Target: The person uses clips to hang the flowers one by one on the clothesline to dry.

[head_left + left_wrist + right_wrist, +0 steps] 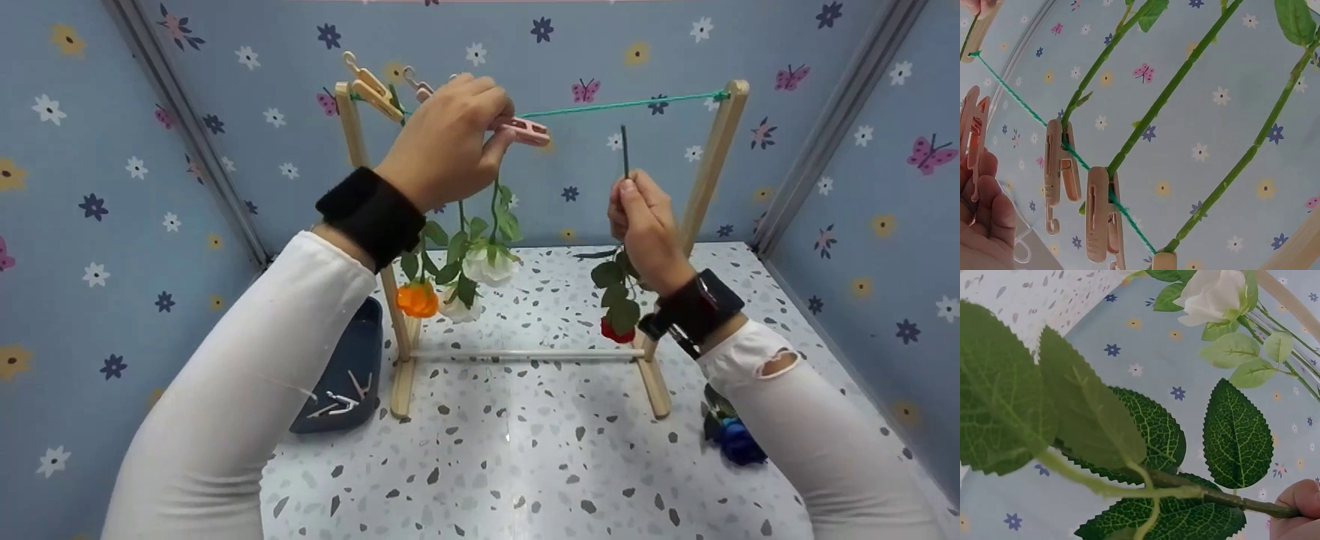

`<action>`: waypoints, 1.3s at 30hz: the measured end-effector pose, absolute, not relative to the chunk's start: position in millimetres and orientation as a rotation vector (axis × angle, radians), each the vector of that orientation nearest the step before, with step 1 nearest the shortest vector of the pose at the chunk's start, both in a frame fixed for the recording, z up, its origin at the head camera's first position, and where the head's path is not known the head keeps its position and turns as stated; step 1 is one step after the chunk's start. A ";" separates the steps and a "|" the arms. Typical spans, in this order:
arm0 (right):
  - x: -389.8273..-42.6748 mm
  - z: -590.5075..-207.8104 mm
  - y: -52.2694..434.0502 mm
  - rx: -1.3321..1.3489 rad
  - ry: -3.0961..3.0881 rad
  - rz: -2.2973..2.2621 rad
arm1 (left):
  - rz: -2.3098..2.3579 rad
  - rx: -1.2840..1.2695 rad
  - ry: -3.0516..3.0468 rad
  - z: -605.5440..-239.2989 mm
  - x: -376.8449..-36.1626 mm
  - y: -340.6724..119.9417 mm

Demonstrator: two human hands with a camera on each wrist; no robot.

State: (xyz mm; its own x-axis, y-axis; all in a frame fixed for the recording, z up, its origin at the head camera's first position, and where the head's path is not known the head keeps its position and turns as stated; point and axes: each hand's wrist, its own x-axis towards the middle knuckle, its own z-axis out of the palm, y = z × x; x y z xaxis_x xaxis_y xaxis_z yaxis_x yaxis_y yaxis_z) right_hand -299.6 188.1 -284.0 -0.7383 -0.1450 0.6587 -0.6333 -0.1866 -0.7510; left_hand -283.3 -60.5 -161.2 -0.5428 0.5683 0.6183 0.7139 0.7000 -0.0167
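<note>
A wooden rack (720, 150) carries a green string (622, 104) across its top. My left hand (491, 127) is up at the string and pinches a pink clothespin (527, 131); the left wrist view shows that clothespin (973, 140) beside my fingers (985, 225). My right hand (627, 189) grips the stem (625, 150) of a red rose (616, 331) that hangs head down, its stem tip just below the string. In the right wrist view my fingertips (1300, 500) hold the leafy stem (1185, 486).
An orange flower (417, 298) and two white ones (487, 262) hang from pegs (1061, 169) at the rack's left. A dark blue tray (352, 352) with several pegs lies left of the rack. A blue flower (739, 442) lies on the speckled table (525, 465) near my right arm.
</note>
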 end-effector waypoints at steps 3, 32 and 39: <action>-305.7 -283.0 178.0 0.889 -1.736 2.014 | -0.254 -0.965 -2.285 -152.7 -286.9 -56.3; -346.1 -271.1 112.3 0.715 -1.656 2.190 | 0.076 -0.735 -2.419 -132.2 -318.3 -29.3; -350.6 -269.9 109.2 0.700 -1.664 2.214 | 0.195 -0.667 -2.470 -134.6 -321.1 -25.0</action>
